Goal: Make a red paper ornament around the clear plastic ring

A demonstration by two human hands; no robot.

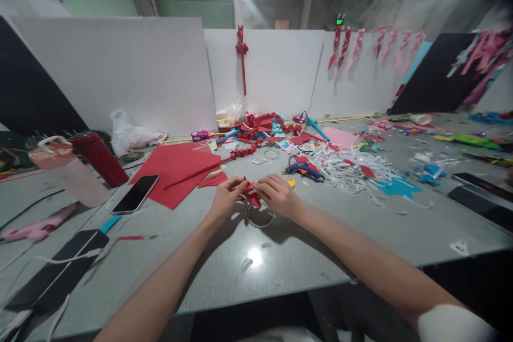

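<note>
Both my hands meet over the middle of the grey table (pixel 216 262). My left hand (pixel 227 196) pinches the left side of a small folded red piece (pixel 252 195), which looks like paper or felt. On its other side, my right hand (pixel 278 193) grips the same piece with bent fingers. A thin pale ring or loop (pixel 259 224) hangs or lies just below the red piece; whether it is attached I cannot tell. Right of my right hand lie a small yellow object (pixel 291 183) and a blue glue gun (pixel 305 170).
Red sheets (pixel 176 163) and a black phone (pixel 136 193) lie to the left, near a pale bottle (pixel 74 176) and a red tumbler (pixel 100 157). White strips (pixel 344 163) heap up at right. A pink glue gun (pixel 40 224) and power strip (pixel 60 267) sit at the left edge.
</note>
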